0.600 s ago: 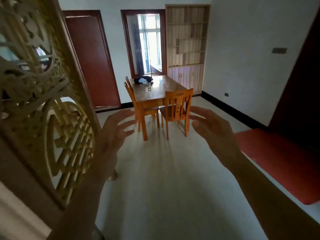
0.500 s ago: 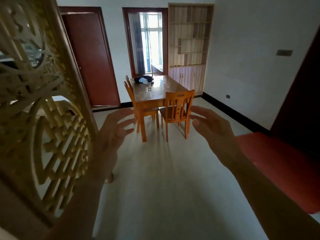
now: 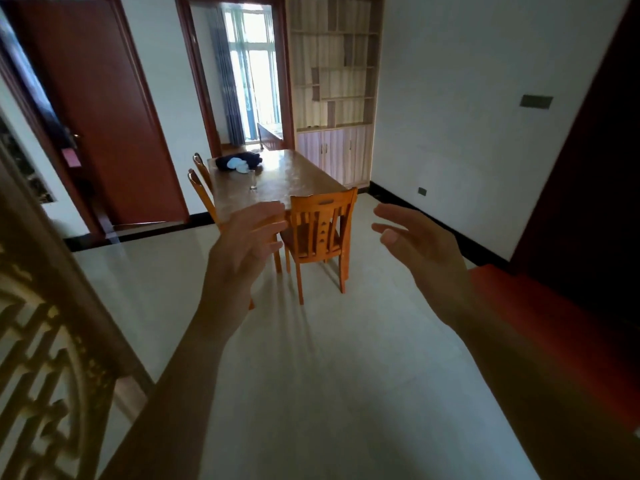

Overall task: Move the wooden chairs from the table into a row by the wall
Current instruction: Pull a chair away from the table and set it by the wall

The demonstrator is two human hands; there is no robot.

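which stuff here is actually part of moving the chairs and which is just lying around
Part of the job:
near chair at the table's end
two chairs along the table's left side
wooden table
left hand and right hand, both open and empty

Just lying about:
dark bundle on the table
glass
red bench
carved screen

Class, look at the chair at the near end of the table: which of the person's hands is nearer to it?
Left, in the picture. The left hand overlaps the chair at its left edge; the right hand hangs apart on its right. Neither touches it.
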